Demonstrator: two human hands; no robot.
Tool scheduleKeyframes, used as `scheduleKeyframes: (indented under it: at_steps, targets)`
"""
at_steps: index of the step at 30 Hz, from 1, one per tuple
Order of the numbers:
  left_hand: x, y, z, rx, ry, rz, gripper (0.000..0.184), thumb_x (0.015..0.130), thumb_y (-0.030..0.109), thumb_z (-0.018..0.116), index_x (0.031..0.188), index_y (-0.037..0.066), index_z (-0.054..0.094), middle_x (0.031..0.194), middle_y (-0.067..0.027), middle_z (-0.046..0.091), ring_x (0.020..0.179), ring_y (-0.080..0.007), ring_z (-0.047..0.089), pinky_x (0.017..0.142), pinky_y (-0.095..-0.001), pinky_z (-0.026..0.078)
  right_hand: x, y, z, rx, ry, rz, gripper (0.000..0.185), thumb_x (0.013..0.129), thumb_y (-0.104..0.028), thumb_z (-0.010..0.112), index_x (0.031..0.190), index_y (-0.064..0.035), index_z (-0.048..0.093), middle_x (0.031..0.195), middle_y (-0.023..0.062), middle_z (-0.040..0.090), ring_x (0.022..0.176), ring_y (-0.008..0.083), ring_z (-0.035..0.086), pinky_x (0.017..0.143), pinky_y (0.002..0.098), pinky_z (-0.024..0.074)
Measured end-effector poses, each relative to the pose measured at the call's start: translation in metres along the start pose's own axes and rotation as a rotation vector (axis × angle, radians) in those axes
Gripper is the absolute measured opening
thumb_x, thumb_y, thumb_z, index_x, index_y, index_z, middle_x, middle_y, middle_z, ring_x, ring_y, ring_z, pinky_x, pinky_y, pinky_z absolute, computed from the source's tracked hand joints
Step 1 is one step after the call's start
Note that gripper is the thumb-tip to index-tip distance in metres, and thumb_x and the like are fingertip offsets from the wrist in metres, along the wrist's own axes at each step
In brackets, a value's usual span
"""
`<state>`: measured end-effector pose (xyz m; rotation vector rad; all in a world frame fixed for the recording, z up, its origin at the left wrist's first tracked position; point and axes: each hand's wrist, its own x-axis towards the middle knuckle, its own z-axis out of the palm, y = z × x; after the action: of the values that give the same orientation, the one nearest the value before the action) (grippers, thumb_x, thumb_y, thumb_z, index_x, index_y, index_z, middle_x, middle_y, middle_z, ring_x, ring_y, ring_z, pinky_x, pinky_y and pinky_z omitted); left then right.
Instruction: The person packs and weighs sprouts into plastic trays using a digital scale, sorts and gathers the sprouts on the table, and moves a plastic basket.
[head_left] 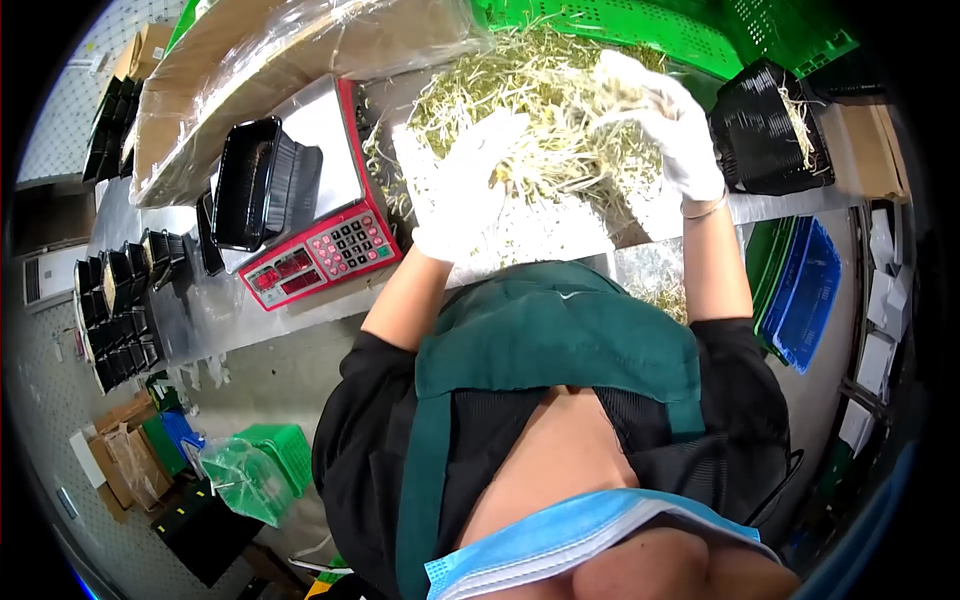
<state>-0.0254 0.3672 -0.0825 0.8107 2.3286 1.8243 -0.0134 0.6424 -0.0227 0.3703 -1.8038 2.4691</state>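
Sprouts [560, 165] lay between the gloved left hand [466, 182] and right hand [672, 118], touching both; right fingers curled part-way around strands, either grip's closure indeterminable.

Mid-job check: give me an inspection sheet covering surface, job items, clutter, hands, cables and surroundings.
Surface: metal table; glare washes out the white area under the sprouts.
Job items: sprouts heaped before the person; red scale bearing a black tray; display unreadable.
Clutter: plastic-wrapped cardboard beyond the scale; sprout strands on the black tray stack at right.
Hands: left hand and right hand white-gloved, both at the sprouts; glare hides the grip.
Cables: nothing seen clearly.
Surroundings: green crate beyond the sprouts; blue crate at right, below table level; green basket on the floor at left.
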Motion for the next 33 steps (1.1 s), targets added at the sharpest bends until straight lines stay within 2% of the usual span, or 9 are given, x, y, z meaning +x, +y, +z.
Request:
scheduleKeyframes:
  at_steps: [2, 6, 10, 16, 19, 20, 22, 24, 33]
  targets:
    - [0.005, 0.010, 0.001, 0.371, -0.106, 0.478, 0.053, 0.083, 0.012, 0.056, 0.135, 0.011, 0.048, 0.133, -0.0206, 0.050, 0.122, -0.0337, 0.048, 0.106, -0.0408, 0.036, 0.009, 0.000, 0.015, -0.120, 0.062, -0.129, 0.044, 0.081, -0.009, 0.068, 0.122, 0.0027, 0.054, 0.122, 0.0124, 0.061, 0.109, 0.0182, 0.060, 0.092, 0.0299, 0.0481]
    - [-0.008, 0.020, 0.006, 0.814, -0.048, -0.045, 0.073, 0.074, 0.016, 0.071, 0.141, 0.013, 0.042, 0.147, -0.0164, 0.036, 0.136, -0.0336, 0.032, 0.107, -0.0564, 0.026, 0.025, 0.040, 0.015, -0.141, -0.142, 0.074, 0.057, 0.079, -0.016, 0.073, 0.130, -0.0040, 0.051, 0.130, 0.0102, 0.056, 0.119, 0.0202, 0.053, 0.099, 0.0361, 0.0442]
    - [-0.058, 0.016, -0.062, 0.577, -0.125, 0.038, 0.070, 0.073, 0.010, 0.073, 0.138, 0.010, 0.046, 0.137, -0.0250, 0.045, 0.130, -0.0371, 0.040, 0.109, -0.0472, 0.030, 0.020, 0.059, -0.001, -0.767, -0.285, -0.041, 0.084, 0.071, -0.025, 0.079, 0.142, -0.0069, 0.039, 0.148, 0.0111, 0.037, 0.137, 0.0234, 0.032, 0.114, 0.0346, 0.0223]
    - [-0.071, 0.055, -0.151, 1.300, 1.117, 0.143, 0.082, 0.079, 0.019, 0.073, 0.141, -0.007, 0.027, 0.145, -0.0279, 0.031, 0.136, -0.0373, 0.029, 0.113, -0.0452, 0.023, -0.012, 0.089, 0.064, -1.488, -0.217, -0.161, 0.110, 0.064, -0.071, 0.066, 0.146, -0.0070, 0.030, 0.150, 0.0206, 0.030, 0.139, 0.0424, 0.024, 0.115, 0.0451, 0.0166]
    - [-0.068, 0.036, -0.171, 0.610, 1.387, -0.375, 0.109, 0.078, 0.026, 0.076, 0.147, -0.003, -0.003, 0.152, -0.0283, 0.010, 0.139, -0.0372, 0.023, 0.114, -0.0438, 0.021, -0.015, 0.099, 0.077, -1.573, -0.199, -0.271, 0.095, 0.066, -0.053, 0.074, 0.143, -0.0129, 0.036, 0.142, 0.0212, 0.039, 0.127, 0.0393, 0.041, 0.104, 0.0466, 0.0352]
    - [-0.060, 0.041, -0.170, 0.279, 1.487, -0.387, 0.091, 0.079, 0.018, 0.073, 0.145, -0.007, 0.015, 0.149, -0.0300, 0.014, 0.137, -0.0350, 0.027, 0.112, -0.0402, 0.026, -0.004, 0.119, 0.058, -1.534, -0.127, -0.344, 0.085, 0.068, -0.049, 0.074, 0.139, -0.0124, 0.044, 0.137, 0.0197, 0.046, 0.123, 0.0353, 0.047, 0.102, 0.0425, 0.0393]
    - [-0.098, -0.031, -0.225, 0.624, 1.152, -0.124, 0.061, 0.082, 0.007, 0.064, 0.135, -0.007, 0.038, 0.133, -0.0275, 0.039, 0.120, -0.0312, 0.047, 0.100, -0.0369, 0.042, 0.020, 0.082, 0.040, -0.862, -0.269, 0.129, 0.063, 0.072, -0.037, 0.073, 0.126, -0.0099, 0.057, 0.124, 0.0147, 0.058, 0.111, 0.0251, 0.056, 0.096, 0.0345, 0.0446]
    - [-0.090, -0.036, -0.248, -0.460, 1.380, -0.335, 0.035, 0.075, -0.005, 0.058, 0.107, 0.001, 0.046, 0.117, -0.0161, 0.051, 0.097, -0.0223, 0.050, 0.078, -0.0279, 0.042, 0.019, 0.038, 0.028, -0.441, -0.112, 0.216, 0.056, 0.072, -0.028, 0.076, 0.122, -0.0083, 0.060, 0.113, 0.0060, 0.063, 0.104, 0.0174, 0.058, 0.091, 0.0324, 0.0472]
    - [0.006, 0.009, -0.073, -0.236, 0.552, -0.297, 0.073, 0.062, -0.008, 0.043, 0.135, -0.003, 0.047, 0.125, -0.0119, 0.057, 0.106, -0.0169, 0.056, 0.088, -0.0230, 0.044, 0.015, -0.074, 0.030, -0.196, 0.136, -0.064, 0.053, 0.075, -0.014, 0.075, 0.123, -0.0070, 0.055, 0.110, 0.0085, 0.065, 0.083, 0.0144, 0.064, 0.072, 0.0259, 0.0530]
